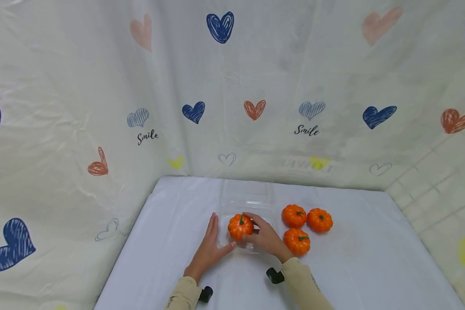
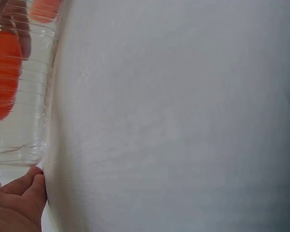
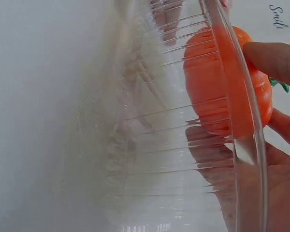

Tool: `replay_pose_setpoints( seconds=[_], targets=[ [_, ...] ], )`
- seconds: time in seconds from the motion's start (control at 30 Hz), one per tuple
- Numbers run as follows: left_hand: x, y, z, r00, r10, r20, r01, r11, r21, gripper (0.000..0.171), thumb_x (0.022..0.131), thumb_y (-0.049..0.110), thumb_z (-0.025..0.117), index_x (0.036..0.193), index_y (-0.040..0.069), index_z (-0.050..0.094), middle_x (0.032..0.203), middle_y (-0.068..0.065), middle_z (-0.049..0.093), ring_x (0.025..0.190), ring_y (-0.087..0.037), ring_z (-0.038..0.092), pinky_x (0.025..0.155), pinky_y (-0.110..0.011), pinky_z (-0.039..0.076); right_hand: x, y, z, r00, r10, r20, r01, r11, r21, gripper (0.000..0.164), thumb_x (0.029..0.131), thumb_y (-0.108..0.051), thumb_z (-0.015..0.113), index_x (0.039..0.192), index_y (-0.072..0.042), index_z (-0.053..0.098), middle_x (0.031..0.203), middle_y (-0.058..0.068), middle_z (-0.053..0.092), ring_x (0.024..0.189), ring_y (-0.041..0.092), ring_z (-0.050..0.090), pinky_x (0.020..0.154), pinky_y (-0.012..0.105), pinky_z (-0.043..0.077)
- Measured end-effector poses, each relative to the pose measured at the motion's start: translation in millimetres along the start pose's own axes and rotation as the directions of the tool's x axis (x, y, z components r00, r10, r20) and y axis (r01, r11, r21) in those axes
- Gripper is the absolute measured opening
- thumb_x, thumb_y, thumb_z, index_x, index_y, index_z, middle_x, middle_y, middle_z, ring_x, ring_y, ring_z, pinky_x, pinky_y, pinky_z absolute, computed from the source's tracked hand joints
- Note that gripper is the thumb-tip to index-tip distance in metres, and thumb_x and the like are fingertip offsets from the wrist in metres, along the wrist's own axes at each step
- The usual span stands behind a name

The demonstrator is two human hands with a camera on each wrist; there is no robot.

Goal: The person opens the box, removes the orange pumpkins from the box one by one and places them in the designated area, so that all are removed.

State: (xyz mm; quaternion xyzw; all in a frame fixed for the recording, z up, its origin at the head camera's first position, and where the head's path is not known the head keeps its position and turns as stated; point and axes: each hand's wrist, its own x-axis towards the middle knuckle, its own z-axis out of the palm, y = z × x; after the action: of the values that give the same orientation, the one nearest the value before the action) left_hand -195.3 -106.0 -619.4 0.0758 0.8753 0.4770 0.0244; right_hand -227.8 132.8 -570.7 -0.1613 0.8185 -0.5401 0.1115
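A small orange toy pumpkin (image 1: 239,226) with a green stem is held by my right hand (image 1: 266,236), thumb and fingers bent round its right side. It is at the opening of a clear plastic box (image 1: 252,249), and in the right wrist view the pumpkin (image 3: 208,82) shows partly through the box's ribbed wall. My left hand (image 1: 209,249) lies along the box's left side, fingers straight and thumb pointing at the front corner. In the left wrist view, the fingertips of that hand (image 2: 21,200) are right at the box's lower corner.
The box's clear lid (image 1: 246,193) stands folded back behind it. To the right of the box sit more pumpkins on the white cloth: one at the back (image 1: 294,215), one farther right (image 1: 320,220) and one in front (image 1: 296,241). A heart-printed curtain (image 1: 224,133) hangs behind the table.
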Motion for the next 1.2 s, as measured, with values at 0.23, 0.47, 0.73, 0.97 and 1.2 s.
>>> replay_pose_setpoints(
  seconds=[0.23, 0.47, 0.73, 0.97, 1.2],
  targets=[
    [-0.1, 0.9, -1.6, 1.000, 0.006, 0.019, -0.006, 1.000, -0.001, 0.115, 0.093, 0.056, 0.078, 0.174, 0.013, 0.009, 0.180, 0.001, -0.001, 0.163, -0.032, 0.017, 0.125, -0.062, 0.025, -2, -4, -5, 0.998, -0.045, -0.044, 0.044, 0.999, -0.025, 0.073, 0.095, -0.018, 0.081, 0.160, -0.011, 0.050, 0.160, 0.011, 0.051, 0.140, 0.036, 0.054, 0.111, 0.054, 0.050],
    [0.0, 1.5, -0.3, 1.000, 0.008, 0.016, -0.008, 1.000, 0.003, 0.114, 0.093, 0.053, 0.079, 0.173, 0.011, 0.010, 0.181, -0.002, 0.000, 0.162, -0.035, 0.020, 0.124, -0.063, 0.027, -5, -9, -11, 0.995, -0.047, -0.090, 0.042, 0.998, -0.049, 0.073, 0.096, -0.015, 0.082, 0.160, -0.009, 0.048, 0.159, 0.009, 0.052, 0.139, 0.033, 0.054, 0.111, 0.049, 0.052],
    [-1.0, 0.9, 1.9, 1.000, -0.007, 0.008, 0.007, 1.000, 0.002, 0.114, 0.093, 0.055, 0.079, 0.174, 0.013, 0.010, 0.181, -0.001, 0.000, 0.162, -0.034, 0.019, 0.124, -0.064, 0.027, -12, -9, -22, 0.992, -0.062, -0.111, 0.058, 0.998, -0.039, 0.073, 0.097, -0.018, 0.082, 0.160, -0.007, 0.048, 0.159, 0.016, 0.051, 0.139, 0.038, 0.053, 0.111, 0.053, 0.051],
    [0.0, 3.0, -0.1, 1.000, -0.013, 0.011, 0.013, 1.000, 0.009, 0.114, 0.093, 0.055, 0.078, 0.174, 0.014, 0.009, 0.180, 0.001, -0.002, 0.163, -0.032, 0.018, 0.125, -0.061, 0.025, -17, -11, -31, 0.990, -0.034, -0.134, 0.032, 0.999, -0.020, 0.071, 0.094, -0.017, 0.083, 0.157, -0.011, 0.050, 0.157, 0.013, 0.053, 0.139, 0.037, 0.053, 0.112, 0.053, 0.050],
    [0.2, 5.3, -2.0, 1.000, -0.013, 0.016, 0.013, 1.000, 0.010, 0.113, 0.094, 0.054, 0.079, 0.174, 0.014, 0.009, 0.180, 0.003, -0.002, 0.163, -0.031, 0.017, 0.125, -0.060, 0.025, -21, -12, -39, 0.989, -0.025, -0.146, 0.026, 1.000, 0.004, 0.071, 0.094, -0.017, 0.084, 0.155, -0.009, 0.049, 0.155, 0.014, 0.053, 0.142, 0.039, 0.051, 0.113, 0.052, 0.049]
  ],
)
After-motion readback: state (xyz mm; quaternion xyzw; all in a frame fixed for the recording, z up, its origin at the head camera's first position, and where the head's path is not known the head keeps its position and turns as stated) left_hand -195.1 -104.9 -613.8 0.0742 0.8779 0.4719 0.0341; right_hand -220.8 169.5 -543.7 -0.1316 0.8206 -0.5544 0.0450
